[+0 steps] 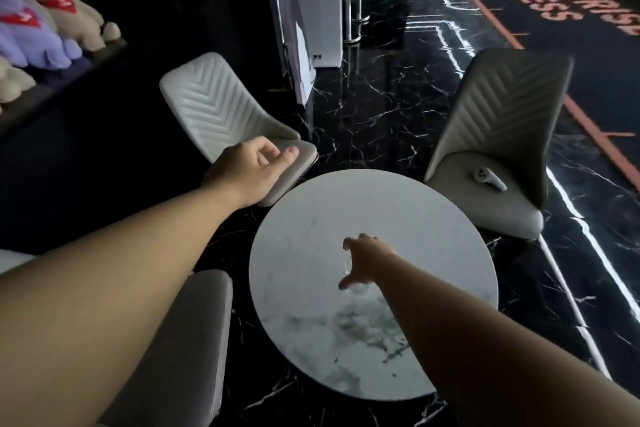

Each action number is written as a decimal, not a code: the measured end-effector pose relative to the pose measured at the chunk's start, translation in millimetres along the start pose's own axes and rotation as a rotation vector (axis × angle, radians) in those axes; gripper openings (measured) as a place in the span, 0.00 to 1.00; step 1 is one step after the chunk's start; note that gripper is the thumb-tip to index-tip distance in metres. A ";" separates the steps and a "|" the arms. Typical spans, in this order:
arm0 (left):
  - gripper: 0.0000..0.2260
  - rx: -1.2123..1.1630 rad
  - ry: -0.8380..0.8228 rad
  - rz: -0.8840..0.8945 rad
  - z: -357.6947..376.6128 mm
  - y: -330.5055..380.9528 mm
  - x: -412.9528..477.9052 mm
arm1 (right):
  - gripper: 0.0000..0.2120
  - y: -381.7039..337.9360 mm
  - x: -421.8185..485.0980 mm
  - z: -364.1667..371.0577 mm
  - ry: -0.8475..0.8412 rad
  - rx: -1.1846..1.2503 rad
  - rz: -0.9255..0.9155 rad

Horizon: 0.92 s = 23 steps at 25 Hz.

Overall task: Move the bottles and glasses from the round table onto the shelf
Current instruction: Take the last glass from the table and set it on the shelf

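Both arms reach forward: the left hand (pixel 254 166) hovers loosely curled and empty over a chair seat (pixel 291 166), the right hand (pixel 363 262) wraps a clear glass (pixel 349 274) (barely discernible) on the round tabletop (pixel 311 236).

Round table (pixel 311 218) at lower centre of the frame. Chair (pixel 214 104) just beyond its upper left edge; second chair (pixel 498 135) at its upper right, a controller (pixel 489 178) on the seat. Third chair (pixel 187 340) at lower left. Plush toys (pixel 52 21) on a ledge (pixel 62 80), upper left corner.
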<state>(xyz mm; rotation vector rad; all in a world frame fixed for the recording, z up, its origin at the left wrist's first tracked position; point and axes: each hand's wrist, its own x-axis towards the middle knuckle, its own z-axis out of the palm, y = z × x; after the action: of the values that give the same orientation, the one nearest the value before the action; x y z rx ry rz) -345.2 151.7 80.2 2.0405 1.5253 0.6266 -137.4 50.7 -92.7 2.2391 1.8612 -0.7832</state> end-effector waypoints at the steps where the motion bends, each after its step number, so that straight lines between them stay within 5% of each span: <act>1: 0.27 -0.003 -0.002 -0.016 6.3 -2.8 -2.9 | 0.38 1.2 4.0 8.6 -0.029 0.004 -0.007; 5: 0.28 0.005 -0.028 -0.091 30.6 -16.5 -15.4 | 0.19 -0.3 7.2 17.6 -0.028 -0.045 -0.030; 11: 0.35 -0.255 -0.055 -0.345 39.9 -11.3 -27.0 | 0.25 -46.9 -7.8 -102.5 0.148 -0.074 -0.160; 15: 0.40 -0.749 -0.108 -0.644 9.9 24.4 -23.1 | 0.34 -108.5 -47.7 -212.4 0.352 -0.056 -0.349; 19: 0.34 -1.177 0.001 -0.527 -54.5 69.0 -14.8 | 0.32 -175.8 -87.2 -275.6 0.428 -0.085 -0.449; 23: 0.30 -1.232 0.127 -0.410 -131.2 69.8 -37.7 | 0.30 -239.3 -123.0 -295.4 0.529 -0.139 -0.586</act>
<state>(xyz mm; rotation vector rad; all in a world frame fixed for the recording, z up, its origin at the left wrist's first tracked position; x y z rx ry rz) -387.6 115.3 223.0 0.7505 1.0761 1.1409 -286.4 120.2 271.5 1.9450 2.7764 -0.0829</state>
